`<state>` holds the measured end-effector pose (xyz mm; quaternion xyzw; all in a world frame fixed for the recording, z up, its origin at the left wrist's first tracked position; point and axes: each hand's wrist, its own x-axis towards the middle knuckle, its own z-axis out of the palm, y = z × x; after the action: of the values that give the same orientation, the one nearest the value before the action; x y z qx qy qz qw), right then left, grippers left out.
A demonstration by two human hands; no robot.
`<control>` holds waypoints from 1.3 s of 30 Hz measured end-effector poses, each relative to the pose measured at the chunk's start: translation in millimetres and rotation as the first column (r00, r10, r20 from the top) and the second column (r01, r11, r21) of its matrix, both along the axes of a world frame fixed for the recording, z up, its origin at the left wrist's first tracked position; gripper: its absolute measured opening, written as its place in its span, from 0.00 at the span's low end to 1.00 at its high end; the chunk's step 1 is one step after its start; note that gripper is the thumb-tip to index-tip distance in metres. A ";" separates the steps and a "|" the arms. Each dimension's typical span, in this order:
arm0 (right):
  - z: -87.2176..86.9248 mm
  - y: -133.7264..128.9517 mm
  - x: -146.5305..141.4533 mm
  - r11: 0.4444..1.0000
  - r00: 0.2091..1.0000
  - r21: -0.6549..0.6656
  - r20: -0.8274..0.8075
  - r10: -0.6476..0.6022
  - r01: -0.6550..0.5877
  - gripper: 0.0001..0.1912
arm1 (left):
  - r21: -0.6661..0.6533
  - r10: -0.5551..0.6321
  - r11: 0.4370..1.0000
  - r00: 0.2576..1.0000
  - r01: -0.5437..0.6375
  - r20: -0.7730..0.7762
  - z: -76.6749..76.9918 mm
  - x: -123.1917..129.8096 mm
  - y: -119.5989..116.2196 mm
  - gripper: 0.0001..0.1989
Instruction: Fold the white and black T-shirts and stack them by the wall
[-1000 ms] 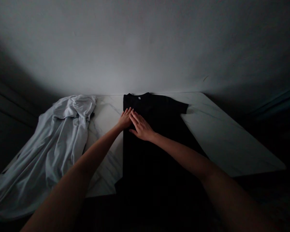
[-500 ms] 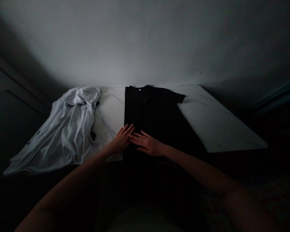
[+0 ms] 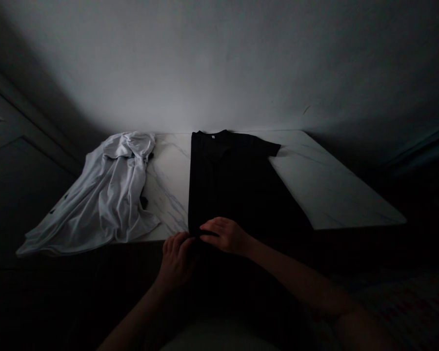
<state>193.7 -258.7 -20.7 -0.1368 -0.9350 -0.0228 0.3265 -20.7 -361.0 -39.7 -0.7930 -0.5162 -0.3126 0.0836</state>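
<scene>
— Dim room, and a pale wall is rising behind a marbled table. What are you seeing from the head view, the only one we're getting?

— A black shirt, front and centre! It's lying on the table with its long axis running away from the person; the collar is sitting up by the wall, a small light label showing, and the near end is sinking into shadow at the table's front edge.

— And the hands?

— Both are working at that near left corner, so most of the shirt is stretching ahead of them and off to the right. The left hand is resting beside the straight left side, fingers bending over; the right hand is lying over the cloth itself, nearer the shirt's middle, thumb and fingers standing only narrowly apart.

— Pinching fabric, either of them?

— I can't tell! Black on black; the dark is hiding it.

— Anything else around?

— One short sleeve is pointing right, over the marble; I'm seeing no sleeve on the left. A rumpled grey garment is lying left of the shirt, well apart, its lower hem drooping past the front edge.
</scene>
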 end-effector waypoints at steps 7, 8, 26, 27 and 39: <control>2.3 -6.6 7.9 0.997 0.984 0.044 -0.162 0.070 -0.064 0.11 | 0.065 -0.131 0.991 0.964 0.119 0.231 17.1 8.8 9.3 0.09; 2.2 -8.1 11.3 0.996 0.984 0.049 -0.157 0.082 -0.075 0.11 | 0.079 -0.159 0.986 0.959 0.144 0.233 19.4 10.0 7.1 0.09; 17.3 19.6 -25.5 0.887 0.894 -0.312 0.400 -0.201 0.339 0.38 | -0.312 -0.267 0.926 0.953 0.212 -0.145 103.4 8.4 156.4 0.19; 14.3 15.3 -24.7 0.895 0.889 -0.311 0.425 -0.170 0.320 0.38 | -0.340 -0.278 0.917 0.945 0.208 -0.171 102.4 12.3 177.0 0.20; 87.8 69.1 25.0 0.702 0.963 -0.710 0.153 0.221 -0.048 0.15 | -0.417 -0.095 0.908 0.950 -0.040 -0.296 42.4 35.0 298.0 0.31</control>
<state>218.7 -189.6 67.2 -0.1776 -0.9119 0.3417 0.1421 14.3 -63.0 2.8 -0.8388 -0.5401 -0.0679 -0.0126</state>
